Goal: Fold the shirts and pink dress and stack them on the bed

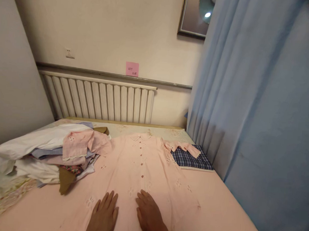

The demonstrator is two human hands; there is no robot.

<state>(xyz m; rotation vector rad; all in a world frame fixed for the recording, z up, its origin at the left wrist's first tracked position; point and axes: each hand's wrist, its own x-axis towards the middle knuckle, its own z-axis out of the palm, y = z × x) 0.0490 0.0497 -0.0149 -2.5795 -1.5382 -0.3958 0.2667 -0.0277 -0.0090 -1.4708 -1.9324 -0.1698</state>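
A pale pink buttoned shirt with a scalloped collar and cut-out flower embroidery lies face up, spread over a pink sheet. Flat on its lower front rests my left hand, fingers stretched out. My right hand lies on the cloth too, to the right of the button line, fingers extended and pointing up and left. Neither hand grips anything. One sleeve reaches left onto a clothes pile; the other crosses a folded dark plaid cloth on the right.
The heap of clothes, white, blue and olive, sits at the left. A blue curtain hangs along the right edge. Behind the bed stand a white radiator and a wall with a pink note and a framed picture.
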